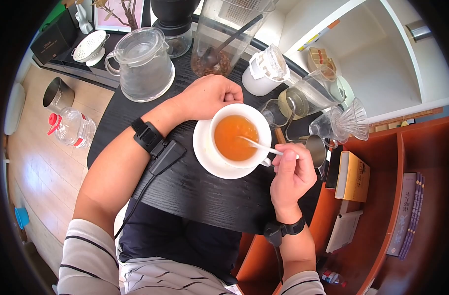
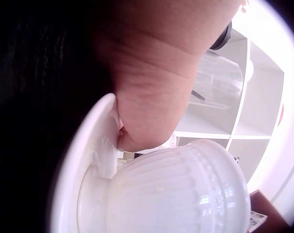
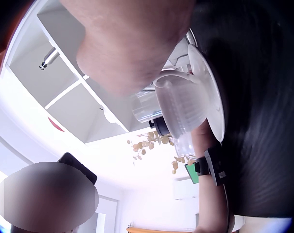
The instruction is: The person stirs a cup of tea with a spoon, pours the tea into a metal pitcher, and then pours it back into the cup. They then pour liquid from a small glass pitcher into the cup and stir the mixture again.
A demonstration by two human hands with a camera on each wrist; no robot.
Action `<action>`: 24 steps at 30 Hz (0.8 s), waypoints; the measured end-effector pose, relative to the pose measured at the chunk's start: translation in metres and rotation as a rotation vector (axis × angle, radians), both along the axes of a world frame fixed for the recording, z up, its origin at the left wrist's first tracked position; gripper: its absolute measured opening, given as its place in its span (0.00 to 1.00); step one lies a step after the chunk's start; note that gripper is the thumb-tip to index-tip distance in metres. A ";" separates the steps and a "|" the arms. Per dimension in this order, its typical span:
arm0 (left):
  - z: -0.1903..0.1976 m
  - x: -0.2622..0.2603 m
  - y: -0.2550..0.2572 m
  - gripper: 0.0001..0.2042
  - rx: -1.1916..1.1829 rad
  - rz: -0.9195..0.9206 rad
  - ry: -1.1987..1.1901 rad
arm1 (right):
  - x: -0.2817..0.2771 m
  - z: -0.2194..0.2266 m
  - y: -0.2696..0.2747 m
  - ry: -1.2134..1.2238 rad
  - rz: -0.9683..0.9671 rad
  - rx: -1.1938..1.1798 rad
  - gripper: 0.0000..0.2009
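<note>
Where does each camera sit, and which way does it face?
Head: on the head, facing forward and down at the teacup and saucer; shows left hand, right hand, lap.
Left wrist: faces past the left hand's underside to cup and shelving.
Right wrist: faces past the right hand to the cup; shows left forearm, blurred head.
All three share cup and saucer.

Glassware along the far bench [image 1: 185, 201], books [image 1: 405, 216] off right!
Here's a lidded glass pot [image 1: 143, 71], a tall clear container [image 1: 246, 46] to its right holding brown beans [image 1: 225, 64], a white colander [image 1: 89, 47] beyond the pot, a red-capped bottle [image 1: 74, 129] over left, a yellow book [image 1: 358, 177] in the wooden shelf [image 1: 381, 157]
</note>
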State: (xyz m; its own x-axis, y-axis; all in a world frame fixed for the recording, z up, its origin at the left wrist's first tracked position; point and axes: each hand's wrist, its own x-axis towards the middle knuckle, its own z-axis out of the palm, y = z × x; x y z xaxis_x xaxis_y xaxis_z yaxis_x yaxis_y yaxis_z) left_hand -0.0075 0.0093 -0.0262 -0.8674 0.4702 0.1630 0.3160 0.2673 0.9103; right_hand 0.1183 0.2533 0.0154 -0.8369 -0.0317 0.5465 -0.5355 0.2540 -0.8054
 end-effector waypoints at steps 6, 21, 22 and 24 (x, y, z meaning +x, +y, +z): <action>0.004 0.001 -0.001 0.08 0.004 -0.015 -0.057 | -0.001 -0.003 0.001 0.058 0.083 -0.011 0.06; 0.005 0.002 0.002 0.06 -0.018 0.027 -0.085 | -0.003 -0.002 -0.001 0.043 -0.051 -0.058 0.06; 0.008 0.003 0.001 0.06 -0.034 0.034 -0.094 | -0.005 -0.004 0.000 0.046 -0.031 -0.064 0.06; 0.014 0.005 0.001 0.04 -0.050 0.023 -0.085 | -0.006 -0.005 0.000 0.052 -0.015 -0.075 0.06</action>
State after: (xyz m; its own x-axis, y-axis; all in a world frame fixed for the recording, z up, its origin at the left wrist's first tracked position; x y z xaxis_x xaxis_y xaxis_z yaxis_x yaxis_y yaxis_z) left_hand -0.0025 0.0105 -0.0122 -0.8879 0.4554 0.0655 0.2316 0.3195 0.9189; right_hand 0.1122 0.2534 0.0105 -0.8071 0.0234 0.5899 -0.5741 0.2020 -0.7935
